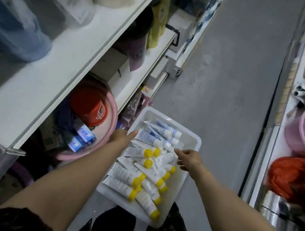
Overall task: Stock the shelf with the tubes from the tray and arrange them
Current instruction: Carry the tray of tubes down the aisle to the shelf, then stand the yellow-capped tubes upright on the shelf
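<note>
The white tray point(192, 137) lay low beside the shelf point(38, 89), heaped with yellow-capped tubes point(123, 176) and, at its far end, white-capped tubes point(151, 135); no tube showed on the shelf. The right hand point(188, 159) hovered just above the pile, its grip wide and empty. The left hand point(121, 137) sat at the tray's left rim; I could not tell whether its grip held it. The tubes lay criss-crossed, so pulling one would probably drag neighbours over the low rim.
</note>
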The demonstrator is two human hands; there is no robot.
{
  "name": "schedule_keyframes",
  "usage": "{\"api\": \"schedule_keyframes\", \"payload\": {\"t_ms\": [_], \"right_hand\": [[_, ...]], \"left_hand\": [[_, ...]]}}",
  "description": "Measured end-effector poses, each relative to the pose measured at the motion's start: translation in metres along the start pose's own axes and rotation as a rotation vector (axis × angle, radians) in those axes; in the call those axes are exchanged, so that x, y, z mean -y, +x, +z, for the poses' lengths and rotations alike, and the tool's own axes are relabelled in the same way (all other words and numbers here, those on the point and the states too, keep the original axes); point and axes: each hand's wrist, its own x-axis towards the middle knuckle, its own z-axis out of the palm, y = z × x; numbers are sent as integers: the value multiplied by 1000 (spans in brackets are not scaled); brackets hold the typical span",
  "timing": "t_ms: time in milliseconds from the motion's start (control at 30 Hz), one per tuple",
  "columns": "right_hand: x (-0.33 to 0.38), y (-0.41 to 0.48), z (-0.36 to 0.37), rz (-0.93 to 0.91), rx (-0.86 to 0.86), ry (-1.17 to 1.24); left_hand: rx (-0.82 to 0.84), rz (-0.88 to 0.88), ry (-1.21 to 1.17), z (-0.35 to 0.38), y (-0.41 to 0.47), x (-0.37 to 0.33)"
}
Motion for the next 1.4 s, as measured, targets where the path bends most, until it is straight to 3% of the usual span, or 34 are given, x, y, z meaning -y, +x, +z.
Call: {"api": "schedule_keyframes", "payload": {"t_ms": [367, 533, 733, 833, 933, 1400], "right_hand": [[46, 48, 53, -172, 315, -452], [46, 70, 80, -311, 373, -633], [33, 81, 108, -338, 463, -764], [32, 84, 118, -328, 461, -755], [37, 82, 122, -298, 451, -755], [42, 67, 120, -75, 551, -497]], "left_hand": [[-147, -561, -283, 64, -43, 105], [-204, -660, -475, 106, -50, 118], [-295, -799, -615, 127, -45, 118], [-377, -858, -643, 140, -28, 136], [-421, -883, -645, 128, -40, 113], [-441, -874, -843, 134, -46, 103]]}}
